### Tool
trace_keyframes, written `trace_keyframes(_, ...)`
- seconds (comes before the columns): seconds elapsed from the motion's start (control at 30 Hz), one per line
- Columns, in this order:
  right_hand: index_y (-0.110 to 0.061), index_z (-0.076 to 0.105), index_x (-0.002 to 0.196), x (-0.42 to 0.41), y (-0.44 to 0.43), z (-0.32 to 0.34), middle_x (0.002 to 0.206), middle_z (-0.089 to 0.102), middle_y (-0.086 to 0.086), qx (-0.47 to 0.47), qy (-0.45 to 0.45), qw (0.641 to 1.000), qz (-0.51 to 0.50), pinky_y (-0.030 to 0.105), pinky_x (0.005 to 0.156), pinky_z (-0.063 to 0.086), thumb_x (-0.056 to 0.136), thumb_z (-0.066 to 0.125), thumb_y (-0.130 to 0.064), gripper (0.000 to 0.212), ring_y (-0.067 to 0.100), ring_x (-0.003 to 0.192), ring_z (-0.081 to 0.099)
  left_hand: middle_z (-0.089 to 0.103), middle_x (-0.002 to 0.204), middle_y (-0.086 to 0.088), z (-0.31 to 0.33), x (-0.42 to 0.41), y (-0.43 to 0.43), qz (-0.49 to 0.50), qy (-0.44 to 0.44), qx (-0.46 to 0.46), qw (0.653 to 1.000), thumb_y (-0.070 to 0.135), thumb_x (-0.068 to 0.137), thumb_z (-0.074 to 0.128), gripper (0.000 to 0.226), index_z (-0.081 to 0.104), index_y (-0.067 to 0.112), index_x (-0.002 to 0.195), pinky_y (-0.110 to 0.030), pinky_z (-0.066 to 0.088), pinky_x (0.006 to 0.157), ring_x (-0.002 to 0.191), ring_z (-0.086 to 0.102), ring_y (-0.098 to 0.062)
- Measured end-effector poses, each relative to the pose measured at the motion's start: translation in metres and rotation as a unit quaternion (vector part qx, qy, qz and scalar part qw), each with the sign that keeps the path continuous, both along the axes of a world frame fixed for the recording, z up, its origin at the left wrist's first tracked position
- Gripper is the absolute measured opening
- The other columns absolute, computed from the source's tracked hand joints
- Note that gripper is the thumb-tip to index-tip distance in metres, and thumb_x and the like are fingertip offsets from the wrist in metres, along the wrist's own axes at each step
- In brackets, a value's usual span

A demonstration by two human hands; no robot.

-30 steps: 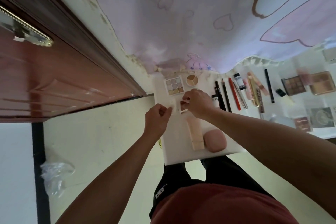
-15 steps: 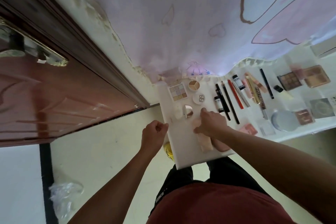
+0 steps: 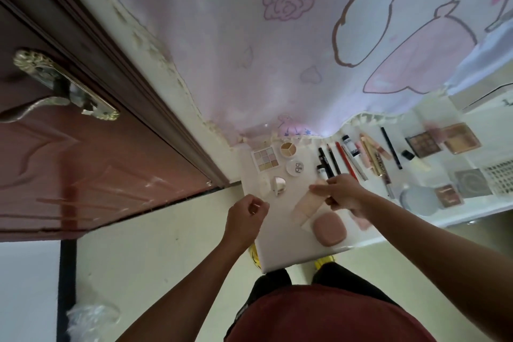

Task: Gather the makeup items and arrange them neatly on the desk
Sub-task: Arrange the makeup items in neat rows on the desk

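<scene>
Left hand (image 3: 246,216): we see it curled, empty | right hand (image 3: 344,195): grips beige tube (image 3: 304,205), centre of frame

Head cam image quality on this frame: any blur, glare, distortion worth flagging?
Head view: fisheye bows the door frame and stretches the edges; the backlit curtain glows and washes out the far right of the desk; right hand and the beige tube it holds are motion-smeared, left hand crisper.

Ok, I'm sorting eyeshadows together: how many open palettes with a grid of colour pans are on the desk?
2. A pale palette at the desk's back-left corner, a dark palette far right. Nearby square cases may hide more.
</scene>
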State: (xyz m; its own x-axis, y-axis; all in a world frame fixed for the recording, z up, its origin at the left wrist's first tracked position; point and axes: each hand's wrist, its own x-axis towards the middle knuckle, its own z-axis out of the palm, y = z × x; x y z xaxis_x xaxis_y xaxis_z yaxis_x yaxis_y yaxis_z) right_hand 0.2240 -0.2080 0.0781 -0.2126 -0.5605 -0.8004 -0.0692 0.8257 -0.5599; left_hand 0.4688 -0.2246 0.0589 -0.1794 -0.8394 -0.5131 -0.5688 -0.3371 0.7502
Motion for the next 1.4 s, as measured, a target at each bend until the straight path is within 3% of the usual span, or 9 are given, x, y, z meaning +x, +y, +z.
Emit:
trace_keyframes(0.1,0.007,0.066,0.099,-0.016,0.010,0.017,0.074,0.060,0.011,-0.018,-0.055,0.998,-0.035,0.022,0.048,0.043,0.085,0.074,-0.024,0.034,0.014,0.054,0.051,0.069,0.085,-0.010,0.020,-0.026,0.004,0.004,0.069,0.015,0.997,0.028,0.091,0.064,0.010,0.066,0.018,0.092,-0.023,0.048,0.057,0.068,0.066,-0.016)
trace_keyframes(0.27,0.007,0.060,0.109,-0.032,0.027,0.035,0.072,0.061,0.013,-0.030,-0.176,0.979,-0.101,0.019,0.046,0.050,0.090,0.069,-0.020,0.034,0.014,0.056,0.060,0.069,0.086,-0.012,0.046,-0.060,0.017,0.027,0.171,0.043,0.984,0.019,0.092,0.064,0.020,0.063,0.013,0.112,-0.031,0.051,0.060,0.068,0.066,-0.020)
trace_keyframes(0.43,0.005,0.060,0.112,-0.040,0.040,0.045,0.076,0.065,0.014,-0.018,-0.265,0.961,-0.074,0.022,0.053,0.056,0.089,0.068,-0.016,0.032,0.018,0.065,0.065,0.062,0.076,-0.011,0.065,-0.073,0.027,0.058,0.185,0.034,0.981,0.013,0.093,0.063,0.026,0.059,0.011,0.118,-0.031,0.051,0.058,0.062,0.061,-0.021)
trace_keyframes(0.63,-0.001,0.063,0.113,-0.037,0.051,0.060,0.090,0.068,0.013,-0.064,-0.212,0.968,0.121,0.027,0.066,0.058,0.085,0.073,-0.011,0.031,0.016,0.074,0.069,0.053,0.062,-0.007,0.080,-0.078,0.041,0.083,0.167,0.031,0.982,0.017,0.099,0.051,0.017,0.062,0.006,0.106,-0.025,0.038,0.048,0.051,0.045,-0.016)
trace_keyframes(0.87,-0.005,0.065,0.109,-0.019,0.062,0.077,0.080,0.070,0.002,-0.229,0.030,0.932,0.277,0.024,0.059,0.058,0.079,0.078,-0.008,0.033,0.006,0.059,0.068,0.052,0.062,-0.001,0.089,-0.077,0.057,0.135,0.151,0.018,0.979,0.020,0.100,0.051,0.021,0.062,0.003,0.105,-0.019,0.032,0.045,0.048,0.041,-0.008)
trace_keyframes(0.97,-0.006,0.062,0.115,-0.019,0.061,0.079,0.093,0.071,0.013,-0.180,-0.069,0.955,0.226,0.033,0.065,0.058,0.093,0.064,-0.019,0.026,0.016,0.070,0.072,0.054,0.068,-0.001,0.096,-0.072,0.052,0.111,0.159,0.002,0.981,0.018,0.100,0.051,0.017,0.062,0.007,0.105,-0.018,0.034,0.047,0.052,0.043,-0.007)
trace_keyframes(1.1,-0.004,0.055,0.120,-0.019,0.054,0.086,0.105,0.071,0.025,-0.017,-0.258,0.961,0.097,0.031,0.061,0.053,0.103,0.039,-0.043,0.045,0.027,0.080,0.069,0.055,0.077,-0.002,0.107,-0.062,0.041,0.046,0.153,-0.016,0.987,0.015,0.099,0.051,0.012,0.062,0.010,0.103,-0.016,0.037,0.048,0.054,0.045,-0.005)
trace_keyframes(1.27,-0.004,0.060,0.122,-0.011,0.045,0.084,0.101,0.069,0.017,-0.045,-0.300,0.950,0.070,0.027,0.063,0.049,0.094,0.060,-0.016,0.031,0.019,0.080,0.064,0.055,0.077,-0.004,0.108,-0.046,0.031,0.026,0.157,-0.023,0.987,0.013,0.099,0.052,0.010,0.062,0.011,0.102,-0.016,0.036,0.047,0.049,0.046,0.000)
trace_keyframes(1.4,-0.012,0.064,0.117,0.005,0.045,0.083,0.102,0.062,0.012,-0.079,-0.172,0.965,0.184,0.027,0.069,0.055,0.080,0.075,-0.003,0.039,0.021,0.086,0.062,0.053,0.074,-0.005,0.108,-0.034,0.025,0.000,0.164,-0.016,0.986,0.012,0.098,0.054,0.010,0.063,0.014,0.099,-0.017,0.036,0.048,0.050,0.045,-0.002)
